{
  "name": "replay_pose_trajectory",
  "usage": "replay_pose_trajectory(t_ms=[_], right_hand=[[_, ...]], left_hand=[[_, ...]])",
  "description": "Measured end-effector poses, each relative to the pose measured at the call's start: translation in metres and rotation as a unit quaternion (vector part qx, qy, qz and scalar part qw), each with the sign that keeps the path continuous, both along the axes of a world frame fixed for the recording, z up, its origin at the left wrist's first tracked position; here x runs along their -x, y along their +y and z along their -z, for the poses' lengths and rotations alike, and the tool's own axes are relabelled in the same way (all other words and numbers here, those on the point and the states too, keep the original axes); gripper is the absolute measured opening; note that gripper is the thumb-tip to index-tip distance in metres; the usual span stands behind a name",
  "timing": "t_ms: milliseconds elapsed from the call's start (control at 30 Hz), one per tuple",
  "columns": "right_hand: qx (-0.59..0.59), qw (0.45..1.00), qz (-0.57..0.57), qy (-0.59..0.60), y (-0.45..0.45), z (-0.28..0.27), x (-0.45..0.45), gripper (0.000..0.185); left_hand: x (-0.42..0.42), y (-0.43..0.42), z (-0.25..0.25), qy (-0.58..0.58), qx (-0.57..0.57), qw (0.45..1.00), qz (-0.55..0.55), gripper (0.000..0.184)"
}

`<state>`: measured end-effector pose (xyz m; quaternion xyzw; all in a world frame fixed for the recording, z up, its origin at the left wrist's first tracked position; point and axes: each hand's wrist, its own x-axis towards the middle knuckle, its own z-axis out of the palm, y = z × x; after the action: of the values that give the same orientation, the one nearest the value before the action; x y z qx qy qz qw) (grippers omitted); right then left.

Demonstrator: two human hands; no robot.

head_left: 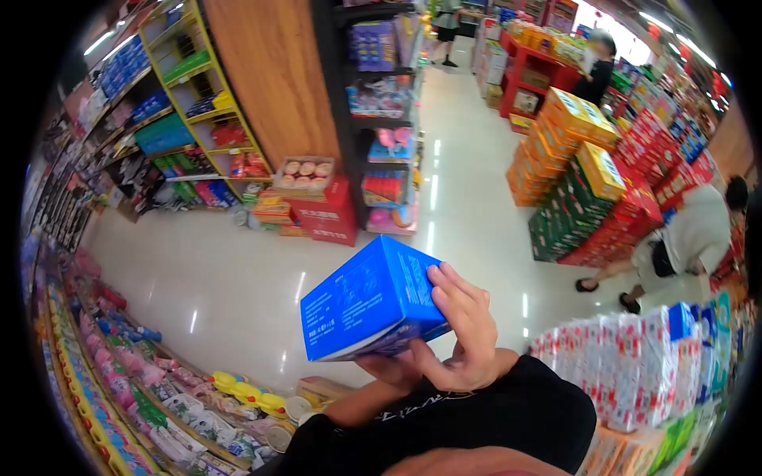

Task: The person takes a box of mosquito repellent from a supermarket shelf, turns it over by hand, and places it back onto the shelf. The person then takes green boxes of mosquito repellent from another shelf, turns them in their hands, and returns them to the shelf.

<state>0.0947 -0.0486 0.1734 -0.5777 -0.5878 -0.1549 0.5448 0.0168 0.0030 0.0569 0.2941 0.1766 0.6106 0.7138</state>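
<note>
A blue box [345, 305] with small white print is held up in front of my body, tilted, in the middle of the view. My right hand [462, 329] grips its right end, fingers on the side face and thumb below. Under the box's lower edge is my left hand [393, 369], mostly hidden by the box, supporting it from beneath. The fingers of my left hand are largely out of sight.
Shelves of packaged goods [230, 404] curve along the lower left. A red display box [325, 214] stands by a wooden pillar [274, 79]. Stacked green cartons [567, 210] are at the right, near a person in light clothes [694, 230]. White-and-red packs [619, 365] stand lower right.
</note>
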Motion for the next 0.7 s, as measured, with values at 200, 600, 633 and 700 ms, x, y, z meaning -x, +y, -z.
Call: replay_pose_trajectory(t_ms=[200,600,633,700], right_hand=[[-0.022,0.996,-0.068,0.050,0.186,-0.014,-0.005,0.075],[0.020,0.959,-0.281,0.025,0.498,-0.014,0.075,0.076],[0.005,0.959,-0.282,0.029,0.524,-0.008,0.090,0.075],[-0.007,0.960,-0.279,0.020,0.579,-0.004,0.122,0.076]], left_hand=[[0.005,0.197,-0.017,0.018,-0.123,0.985,-0.123,0.082],[0.096,0.461,-0.021,0.031,-0.176,0.946,-0.270,0.073],[0.111,0.482,-0.006,0.045,-0.168,0.944,-0.279,0.073],[0.142,0.541,-0.002,0.058,-0.164,0.940,-0.292,0.073]])
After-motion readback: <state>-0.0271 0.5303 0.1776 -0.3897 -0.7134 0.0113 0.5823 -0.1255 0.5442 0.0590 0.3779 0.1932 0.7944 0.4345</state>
